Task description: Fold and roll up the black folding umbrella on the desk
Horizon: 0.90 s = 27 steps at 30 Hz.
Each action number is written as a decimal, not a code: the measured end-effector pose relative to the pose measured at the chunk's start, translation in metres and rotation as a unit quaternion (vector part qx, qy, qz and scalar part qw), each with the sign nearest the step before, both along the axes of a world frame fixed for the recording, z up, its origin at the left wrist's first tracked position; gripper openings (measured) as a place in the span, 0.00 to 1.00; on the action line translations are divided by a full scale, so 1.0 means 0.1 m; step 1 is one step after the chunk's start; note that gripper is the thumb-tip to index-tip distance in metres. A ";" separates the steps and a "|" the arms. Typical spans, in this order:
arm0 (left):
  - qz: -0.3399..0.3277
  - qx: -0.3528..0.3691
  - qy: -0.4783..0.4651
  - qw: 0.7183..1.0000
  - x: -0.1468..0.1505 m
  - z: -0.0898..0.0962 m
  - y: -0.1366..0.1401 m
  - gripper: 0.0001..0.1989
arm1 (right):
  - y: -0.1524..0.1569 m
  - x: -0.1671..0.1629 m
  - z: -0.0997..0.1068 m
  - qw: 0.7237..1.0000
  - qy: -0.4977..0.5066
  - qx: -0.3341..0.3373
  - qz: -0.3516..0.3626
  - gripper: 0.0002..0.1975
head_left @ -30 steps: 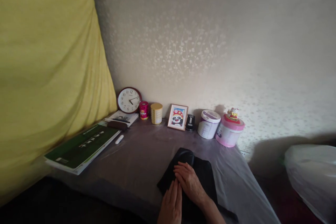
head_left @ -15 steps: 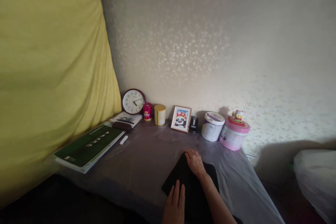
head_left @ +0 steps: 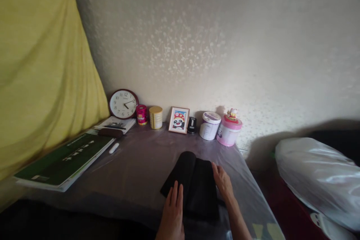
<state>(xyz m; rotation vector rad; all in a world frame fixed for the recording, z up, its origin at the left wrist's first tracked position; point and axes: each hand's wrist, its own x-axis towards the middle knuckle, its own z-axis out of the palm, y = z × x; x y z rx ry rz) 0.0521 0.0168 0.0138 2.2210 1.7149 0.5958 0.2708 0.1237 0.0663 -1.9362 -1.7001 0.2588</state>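
A folded black cloth (head_left: 201, 191) lies near the front of the table, with a rounded, raised fold along its left half. My left hand (head_left: 174, 206) rests on the lower left part of it, fingers stretched out and lying flat. At the cloth's upper right edge, my right hand (head_left: 222, 180) has its fingers closed on the border; the fingertips are partly hidden. What the garment or cloth is exactly cannot be made out.
Along the wall stand a round clock (head_left: 123, 104), a pink can (head_left: 141, 115), a yellow-lidded can (head_left: 156, 118), a framed panda picture (head_left: 179, 120), a black stapler-like object (head_left: 191, 125) and two tubs (head_left: 210, 126). A green book (head_left: 67, 159) lies left; a plastic-wrapped bundle (head_left: 315, 178) sits right.
My right hand has moved from the top of the black cloth to its right edge. The cloth's left side now bulges in a rounded fold. The view has shifted right.
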 end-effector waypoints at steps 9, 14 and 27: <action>0.007 0.006 0.001 1.000 0.01 0.05 0.00 0.51 | 0.01 -0.14 0.00 0.998 0.033 -0.014 -0.057 0.14; 0.000 -0.017 0.007 1.000 0.02 0.05 0.02 0.52 | -0.02 -0.05 -0.16 0.997 0.034 -0.011 -0.069 0.15; 0.008 -0.007 0.064 0.998 0.05 -0.05 0.07 0.52 | 0.22 0.01 -0.09 0.993 0.085 -0.013 -0.083 0.18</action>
